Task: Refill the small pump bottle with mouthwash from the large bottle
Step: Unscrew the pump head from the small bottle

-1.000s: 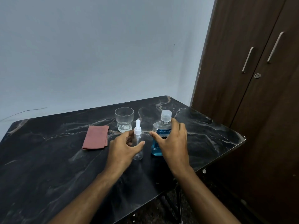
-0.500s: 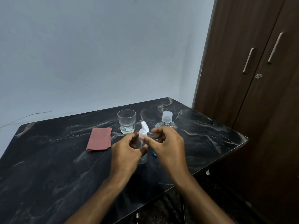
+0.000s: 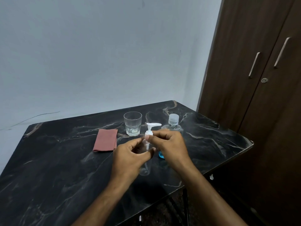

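Pump collar pinched in my right hand (image 3: pixel 169 142), thumb and forefinger closed round the white neck of the small pump bottle (image 3: pixel 145 167). My left hand (image 3: pixel 130 157) wraps the clear body below, fingers curled about it. Bottle stands upright, its base at or just off the table (image 3: pixel 57 168); I cannot tell which. Spout of the pump head (image 3: pixel 153 125) points toward the large bottle.

Landmark: small pump bottle. Large mouthwash bottle (image 3: pixel 173 121) stands just behind it and to its right, mostly hidden by my right hand; cap on, a sliver of blue liquid showing low beside my wrist. Empty glass (image 3: pixel 132 123) sits behind and slightly left. Folded reddish cloth (image 3: pixel 105 141) lies to the left, well apart from the glass.

Step in hand, as I judge it: unscrew the pump.

- Left hand should only brace; squeezing a thin clear body would likely flex it and fight the thread.
- Turn from the collar, not the spout, so the head does not simply spin or get pressed down.
- Once loose, lift straight up; the dip tube inside looks long and may drag drips.
- Set the pump on the cloth rather than bare table.

Risk: large bottle stands close behind my knuckles. An elbow swing could tip it. Keep wrists low and tight.
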A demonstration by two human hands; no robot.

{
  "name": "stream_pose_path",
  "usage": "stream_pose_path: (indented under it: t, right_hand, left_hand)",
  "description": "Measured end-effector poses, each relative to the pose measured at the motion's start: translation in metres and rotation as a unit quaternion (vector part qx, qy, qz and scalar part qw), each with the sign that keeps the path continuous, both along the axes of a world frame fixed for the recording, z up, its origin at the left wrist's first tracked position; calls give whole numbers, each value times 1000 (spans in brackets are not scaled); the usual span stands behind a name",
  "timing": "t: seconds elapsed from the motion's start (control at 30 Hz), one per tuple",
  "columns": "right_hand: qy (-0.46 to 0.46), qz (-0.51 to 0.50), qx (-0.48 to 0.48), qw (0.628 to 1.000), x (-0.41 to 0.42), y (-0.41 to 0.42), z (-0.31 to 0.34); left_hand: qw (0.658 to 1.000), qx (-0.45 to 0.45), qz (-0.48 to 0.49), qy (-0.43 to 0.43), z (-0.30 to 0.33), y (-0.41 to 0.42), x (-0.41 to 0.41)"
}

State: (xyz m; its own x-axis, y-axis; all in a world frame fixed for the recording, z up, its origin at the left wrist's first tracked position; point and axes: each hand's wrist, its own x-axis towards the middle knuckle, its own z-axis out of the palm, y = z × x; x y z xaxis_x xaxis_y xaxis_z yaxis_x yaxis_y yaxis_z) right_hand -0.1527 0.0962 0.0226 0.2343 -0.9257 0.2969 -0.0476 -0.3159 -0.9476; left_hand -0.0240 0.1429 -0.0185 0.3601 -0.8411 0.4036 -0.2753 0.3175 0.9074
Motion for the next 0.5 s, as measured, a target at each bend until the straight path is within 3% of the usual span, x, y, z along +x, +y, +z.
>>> stream_pose_path:
  t: [0.1, 0.2, 0.3, 0.4, 0.5]
  right_hand:
    - [-6, 31, 3, 1000, 5, 5, -1]
    - [-49, -51, 9, 997, 13, 9, -5]
    - [-81, -37, 15, 996, 9, 8, -7]
    - [-63, -8, 8, 998, 8, 10, -5]
    - [-28, -47, -14, 998, 10, 9, -4]
  left_hand:
    - [1000, 18, -3, 11, -1, 0, -2]
    - [1000, 10, 5, 4, -2, 0, -6]
    - [1000, 1, 0, 4, -1, 2, -7]
    - [1000, -1, 7, 3, -2, 2, -3]
    - [1000, -7, 21, -23, -4, 0, -3]
